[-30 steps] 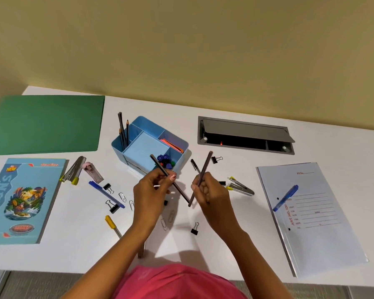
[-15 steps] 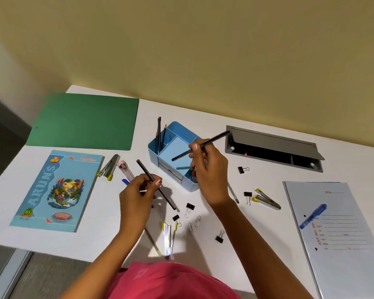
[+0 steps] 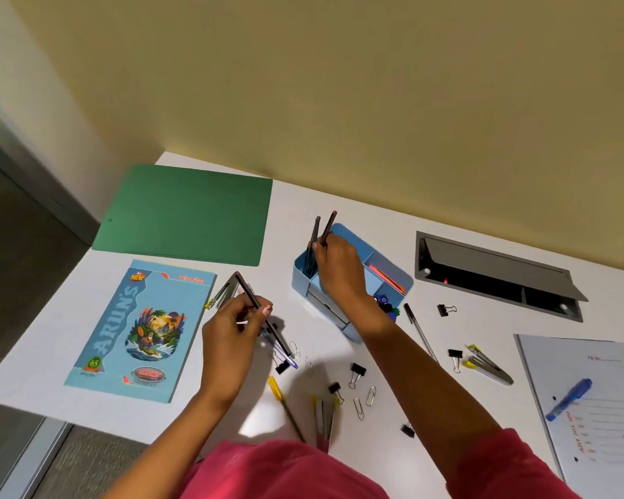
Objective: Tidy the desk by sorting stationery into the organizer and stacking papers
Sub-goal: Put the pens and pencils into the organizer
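- Head view, nearest you: your pink sleeve point(image 3: 285, 470) fills the bottom edge.
- Near rim of the white tabletop point(image 3: 51, 354): a yellow-capped pen point(image 3: 285, 401), a few thin yellow-tipped items point(image 3: 325, 421), loose paper clips point(image 3: 370, 396) and black binder clips point(image 3: 357, 370), scattered between your forearms.
- Near right: a white file point(image 3: 591, 444), with a blue marker point(image 3: 570, 399) lying on it.
- Your left hand point(image 3: 231, 329): fingers curled round a dark pencil point(image 3: 256, 307), held tilted above the tabletop, its lower end over a blue pen point(image 3: 293, 364).
- Left of that hand: a blue notebook point(image 3: 141, 329), flat, marked ARUN'S.
- Centre: the blue organizer point(image 3: 303, 282), with several compartments. There are orange strips point(image 3: 388, 280) in the far right one and blue pins point(image 3: 382, 302) in the near right one.
- Your right hand point(image 3: 339, 268): over the organizer, pinching a second pencil point(image 3: 328, 225) nearly upright at the far left compartment, just beside the standing pencils point(image 3: 316, 232). Your fingers hide its lower end.
- Right of the organizer: a black pen point(image 3: 418, 329), flat on the tabletop.
- Far left: a green folder point(image 3: 188, 214).
- Far right: a grey cable hatch point(image 3: 494, 275), lid raised.
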`<state>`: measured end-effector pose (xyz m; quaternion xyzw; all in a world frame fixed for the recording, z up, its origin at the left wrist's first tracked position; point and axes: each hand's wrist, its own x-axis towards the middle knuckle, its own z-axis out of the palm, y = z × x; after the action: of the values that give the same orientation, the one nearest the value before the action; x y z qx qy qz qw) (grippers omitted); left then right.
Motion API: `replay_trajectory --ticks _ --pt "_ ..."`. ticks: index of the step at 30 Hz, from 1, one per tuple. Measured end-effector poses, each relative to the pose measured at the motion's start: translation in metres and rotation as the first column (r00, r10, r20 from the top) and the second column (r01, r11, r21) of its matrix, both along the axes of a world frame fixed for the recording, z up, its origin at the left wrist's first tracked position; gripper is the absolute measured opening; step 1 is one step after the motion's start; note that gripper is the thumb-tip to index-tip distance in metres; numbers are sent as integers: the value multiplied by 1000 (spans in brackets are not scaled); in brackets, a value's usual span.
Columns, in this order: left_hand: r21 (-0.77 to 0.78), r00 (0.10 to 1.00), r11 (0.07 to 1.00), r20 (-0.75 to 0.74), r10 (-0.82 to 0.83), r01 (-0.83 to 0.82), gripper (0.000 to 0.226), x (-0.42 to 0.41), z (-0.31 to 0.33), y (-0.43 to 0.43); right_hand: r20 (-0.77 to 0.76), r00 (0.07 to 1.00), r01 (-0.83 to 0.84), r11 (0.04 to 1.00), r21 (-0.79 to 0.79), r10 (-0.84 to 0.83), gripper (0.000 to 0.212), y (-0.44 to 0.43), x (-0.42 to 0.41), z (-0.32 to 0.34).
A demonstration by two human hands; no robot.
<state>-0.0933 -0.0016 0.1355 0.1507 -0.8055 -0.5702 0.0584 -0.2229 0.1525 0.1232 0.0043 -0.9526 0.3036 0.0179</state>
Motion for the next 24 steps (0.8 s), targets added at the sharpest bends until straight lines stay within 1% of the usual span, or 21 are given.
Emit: replay_trajectory --ticks 2,5,8,11,13,15,17,19,21,22,24 --pt "5 1000 1000 3 -14 14 8 -3 -2 -5 38 999 3 1000 27 -4 26 -3 -2 -7" --pt "6 999 999 -2 -34 34 6 -8 -6 -12 41 999 23 999 29 -24 23 -7 -1 -12" --pt "6 999 999 -4 -52 52 4 -14 -9 -17 5 997 74 994 -76 -74 20 -11 5 -12" --pt "-2 997 997 6 -80 80 6 -19 -14 -21 -34 981 181 967 -181 -190 25 -14 15 -3" --pt "-5 994 994 1 -108 108 10 -23 -17 -22 -37 970 226 946 -231 -240 24 -15 25 4" --pt "-55 986 985 -11 -166 165 10 -27 -19 -22 -70 975 182 936 -301 -212 20 -19 40 11" --pt "-135 967 959 -14 -253 249 8 -30 -21 -22 -146 980 59 905 -420 -132 19 -26 59 13" --pt "-215 940 919 -7 -340 331 10 -30 -24 -21 -144 987 -8 881 -473 -69 21 -34 75 15" --pt "-258 915 883 8 -403 391 10 -30 -25 -18 -125 992 -39 891 -453 -20 18 -39 86 14" --pt "-254 904 873 19 -427 417 9 -29 -24 -16 -146 989 -69 903 -425 7 16 -40 89 13" --pt "-210 893 870 29 -450 446 9 -27 -24 -15 -230 972 -123 936 -330 46 21 -42 93 12"
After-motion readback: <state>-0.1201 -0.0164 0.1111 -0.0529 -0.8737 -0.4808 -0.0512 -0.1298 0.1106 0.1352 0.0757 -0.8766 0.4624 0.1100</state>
